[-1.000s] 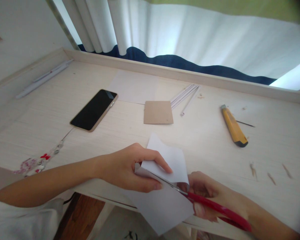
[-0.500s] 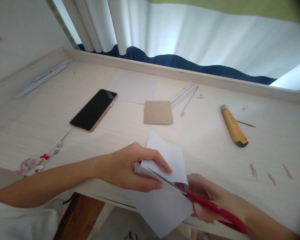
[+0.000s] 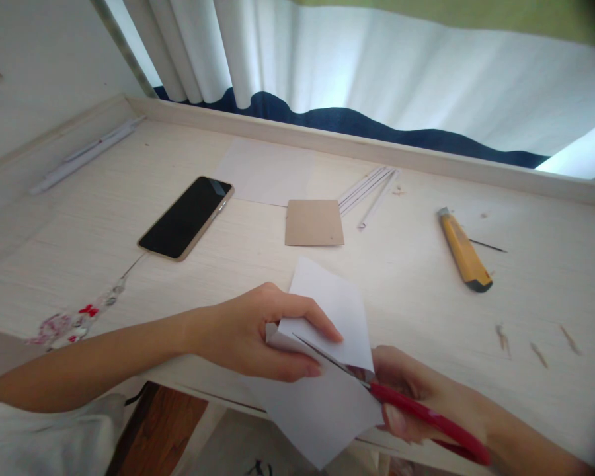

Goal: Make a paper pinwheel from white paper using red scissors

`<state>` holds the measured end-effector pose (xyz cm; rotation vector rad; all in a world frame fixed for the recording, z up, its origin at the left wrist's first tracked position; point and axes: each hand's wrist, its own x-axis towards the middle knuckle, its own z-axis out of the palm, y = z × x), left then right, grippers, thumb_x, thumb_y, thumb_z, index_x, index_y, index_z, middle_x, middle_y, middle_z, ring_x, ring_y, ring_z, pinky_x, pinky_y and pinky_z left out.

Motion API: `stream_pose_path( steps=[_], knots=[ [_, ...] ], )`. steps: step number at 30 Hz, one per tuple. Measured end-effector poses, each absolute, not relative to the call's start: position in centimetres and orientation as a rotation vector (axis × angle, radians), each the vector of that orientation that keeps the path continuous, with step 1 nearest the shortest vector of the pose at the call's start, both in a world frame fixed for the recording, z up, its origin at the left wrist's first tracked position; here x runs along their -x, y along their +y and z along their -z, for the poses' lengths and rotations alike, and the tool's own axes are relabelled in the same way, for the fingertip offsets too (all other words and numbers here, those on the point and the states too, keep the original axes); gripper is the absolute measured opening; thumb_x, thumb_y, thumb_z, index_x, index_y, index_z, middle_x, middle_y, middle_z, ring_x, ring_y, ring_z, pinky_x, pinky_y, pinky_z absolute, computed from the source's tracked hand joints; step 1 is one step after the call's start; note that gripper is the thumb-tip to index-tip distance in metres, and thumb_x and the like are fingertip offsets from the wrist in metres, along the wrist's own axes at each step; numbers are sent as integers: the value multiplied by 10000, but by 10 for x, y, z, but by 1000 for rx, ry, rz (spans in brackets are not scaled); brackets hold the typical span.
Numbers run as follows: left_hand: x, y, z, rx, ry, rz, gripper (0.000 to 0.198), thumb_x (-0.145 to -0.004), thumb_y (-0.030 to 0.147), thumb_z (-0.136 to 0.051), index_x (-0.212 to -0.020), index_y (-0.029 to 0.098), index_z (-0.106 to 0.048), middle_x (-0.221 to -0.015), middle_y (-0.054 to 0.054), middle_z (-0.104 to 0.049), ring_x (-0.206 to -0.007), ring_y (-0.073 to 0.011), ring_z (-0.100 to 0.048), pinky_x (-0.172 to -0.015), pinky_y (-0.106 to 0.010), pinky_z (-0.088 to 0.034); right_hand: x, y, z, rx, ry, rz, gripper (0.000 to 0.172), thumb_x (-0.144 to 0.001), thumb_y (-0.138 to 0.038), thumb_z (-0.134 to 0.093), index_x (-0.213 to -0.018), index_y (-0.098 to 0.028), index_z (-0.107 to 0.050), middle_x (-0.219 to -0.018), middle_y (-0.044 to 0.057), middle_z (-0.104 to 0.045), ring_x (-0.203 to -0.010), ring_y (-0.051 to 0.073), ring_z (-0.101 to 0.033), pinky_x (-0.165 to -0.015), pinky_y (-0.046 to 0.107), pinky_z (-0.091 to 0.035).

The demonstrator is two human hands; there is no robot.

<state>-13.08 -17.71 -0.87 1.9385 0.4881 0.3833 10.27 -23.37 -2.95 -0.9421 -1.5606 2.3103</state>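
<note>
My left hand (image 3: 277,334) grips a sheet of white paper (image 3: 322,416) near the table's front edge, index finger and thumb on either side of the cut line. Red-handled scissors (image 3: 426,413) are in my right hand (image 3: 401,390), its fingers wrapped round the handles. The scissor blades lie along the paper, pointing up and left between my left thumb and index finger. One part of the paper rises behind the blades, while the other hangs down over the table edge. My right fingers are partly hidden by the paper and handles.
A phone (image 3: 186,218) with a beaded strap (image 3: 74,320) lies to the left. A brown cardboard square (image 3: 314,223), paper strips (image 3: 369,188) and another white sheet (image 3: 268,168) are farther back. At right are a yellow box cutter (image 3: 463,251) and small wood bits (image 3: 539,354).
Almost nothing differs. The upper part of the paper has shifted very slightly, and both hands and the scissors stay in nearly the same place.
</note>
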Motion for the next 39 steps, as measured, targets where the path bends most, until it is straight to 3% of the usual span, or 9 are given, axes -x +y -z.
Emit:
stream_pose_path(
  steps=[5, 10, 16, 29, 35, 39],
  knots=[
    [131, -177, 8, -1915, 480, -354, 295, -725, 221, -581, -1003, 124, -566, -617, 7, -580, -474, -54, -457, -457, -135, -360, -106, -237, 40, 1023, -1445, -2318, 473, -630, -544, -609, -879, -147, -543, -669, -25, -372, -570, 69, -326, -457, 165, -275],
    [130, -176, 8, -1895, 485, -342, 293, -722, 222, -582, -1000, 129, -572, -603, 7, -581, -461, -55, -455, -450, -133, -365, -100, -234, 33, 876, -1358, -2406, 378, -672, -508, -593, -729, -146, -499, -585, -60, -331, -459, 23, -282, -378, 139, -192],
    [130, -176, 8, -1890, 489, -348, 293, -722, 217, -582, -1001, 129, -571, -603, 7, -582, -460, -54, -452, -450, -131, -367, -94, -231, 24, 818, -1311, -2396, 323, -707, -445, -592, -728, -146, -472, -536, -76, -350, -405, 3, -287, -355, 134, -176],
    [130, -176, 9, -1912, 493, -342, 286, -731, 224, -575, -999, 126, -566, -609, 7, -575, -468, -56, -449, -452, -138, -362, -96, -234, 29, 855, -1310, -2438, 387, -686, -514, -575, -681, -149, -447, -530, -78, -323, -413, 4, -245, -360, 147, -154],
    [132, -177, 9, -1927, 501, -338, 292, -731, 231, -575, -1008, 141, -561, -602, 13, -576, -452, -54, -444, -438, -135, -358, -97, -236, 33, 923, -1422, -2332, 421, -650, -556, -579, -697, -155, -461, -550, -70, -339, -430, 20, -268, -375, 157, -181],
    [132, -178, 8, -1916, 501, -335, 300, -724, 233, -584, -1007, 134, -566, -585, 13, -574, -446, -54, -445, -438, -133, -363, -102, -239, 37, 968, -1546, -2268, 426, -687, -557, -538, -813, -151, -526, -623, -34, -381, -521, 61, -320, -457, 176, -290]
  ],
)
